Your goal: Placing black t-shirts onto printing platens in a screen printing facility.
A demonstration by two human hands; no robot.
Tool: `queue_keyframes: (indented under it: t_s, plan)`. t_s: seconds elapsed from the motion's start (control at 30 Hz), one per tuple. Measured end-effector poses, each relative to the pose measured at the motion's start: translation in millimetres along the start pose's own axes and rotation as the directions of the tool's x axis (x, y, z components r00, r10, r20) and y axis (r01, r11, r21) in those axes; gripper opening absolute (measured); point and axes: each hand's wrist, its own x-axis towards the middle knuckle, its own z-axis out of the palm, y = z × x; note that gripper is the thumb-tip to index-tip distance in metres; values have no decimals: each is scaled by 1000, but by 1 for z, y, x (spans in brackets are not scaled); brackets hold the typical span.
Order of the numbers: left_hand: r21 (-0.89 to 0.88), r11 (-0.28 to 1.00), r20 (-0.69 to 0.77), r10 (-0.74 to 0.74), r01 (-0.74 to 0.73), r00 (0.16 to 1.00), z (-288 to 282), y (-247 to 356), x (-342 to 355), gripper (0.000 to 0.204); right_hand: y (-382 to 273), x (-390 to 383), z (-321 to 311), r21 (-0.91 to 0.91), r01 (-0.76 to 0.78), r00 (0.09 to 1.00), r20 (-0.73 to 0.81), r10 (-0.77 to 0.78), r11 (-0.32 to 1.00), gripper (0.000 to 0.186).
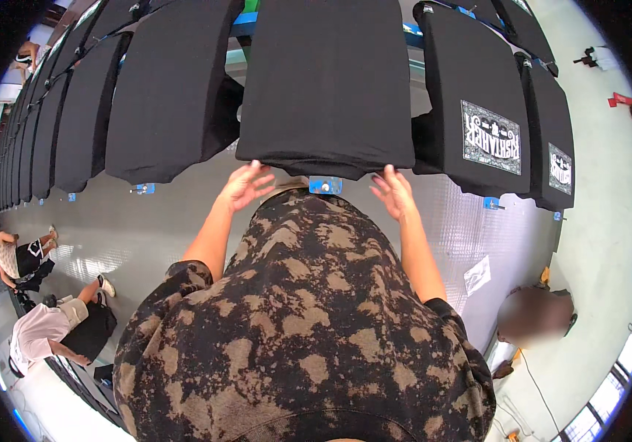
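A plain black T-shirt (327,88) is stretched flat over a board straight in front of me, its lower edge gathered in loose folds. My left hand (243,187) is at the left corner of that edge, fingertips touching the cloth and fingers apart. At the right corner, my right hand (395,194) likewise meets the fabric with its fingers spread. Neither hand appears to grip the cloth. Below the hem, between my hands, a blue metal bracket (325,185) sticks out from under the board.
More plain black shirts (165,88) on boards run off to the left. On the right, a black shirt (470,110) carries a white-and-grey print (491,137). A paper sheet (477,275) lies on the grey floor. Two people (54,328) work at the lower left.
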Motion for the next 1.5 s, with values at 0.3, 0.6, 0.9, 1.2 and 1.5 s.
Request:
queue_keyframes:
  t_s: [0.3,0.6,0.9,1.2,1.5]
  plan:
    - [394,919,-99,38,4,994,11,-20,15,35,14,7,20,-454,74,997,51,-57,888,38]
    - [910,110,298,497,-400,815,63,-6,-24,19,14,-34,80,-610,746,420,741,-524,-265,21]
    - [706,-452,656,128,-545,743,148,26,10,36,-28,-10,118,-715,696,657,672,-341,-66,24]
    - [835,-150,510,-150,-529,847,109,42,17,33,-17,-8,101,-610,781,584,790,-189,-134,19]
    - [594,800,-85,-37,81,996,31,11,-24,61,12,-16,21,-506,134,991,51,-125,852,50]
